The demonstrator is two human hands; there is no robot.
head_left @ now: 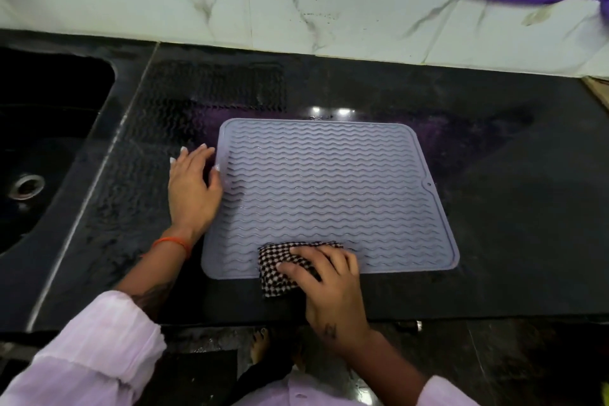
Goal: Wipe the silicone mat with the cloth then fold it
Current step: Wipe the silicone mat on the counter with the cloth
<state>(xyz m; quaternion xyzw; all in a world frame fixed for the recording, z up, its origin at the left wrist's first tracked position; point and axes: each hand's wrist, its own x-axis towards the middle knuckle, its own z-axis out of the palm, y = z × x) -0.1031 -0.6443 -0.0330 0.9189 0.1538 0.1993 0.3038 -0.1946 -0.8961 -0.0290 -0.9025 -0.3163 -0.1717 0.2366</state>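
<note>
Mat (329, 194): lies flat and unfolded on the counter (494, 208), between the two hands and stretching away from them. Its ribbed face is up.

Left hand (194, 189): fingers spread and fairly straight, resting at the mat's left edge. The thumb tip touches that edge; the other fingers lie on the counter just beside it. It grips nothing and appears to steady the mat.

Right hand (324, 277): fingers lie over the cloth (280, 269) and press it down on the mat's near edge. The fingers are slightly bent over the fabric. Part of the cloth hangs off the mat onto the counter under the palm.

Progress: wiping is in hand, not finished so far as can be judged. The cloth sits at the near-left part of the mat; the wide stretch beyond and to the right of the right hand shows a faint sheen in places, which may be damp, though this cannot be confirmed. Folding has not begun: no corner or edge is lifted.

Remaining: cover the rest of the surface, set the cloth aside, then fold.

Also noted: a sink (39, 142) lies beyond the left hand, and wavy damp marks show on the counter just past it.
</note>
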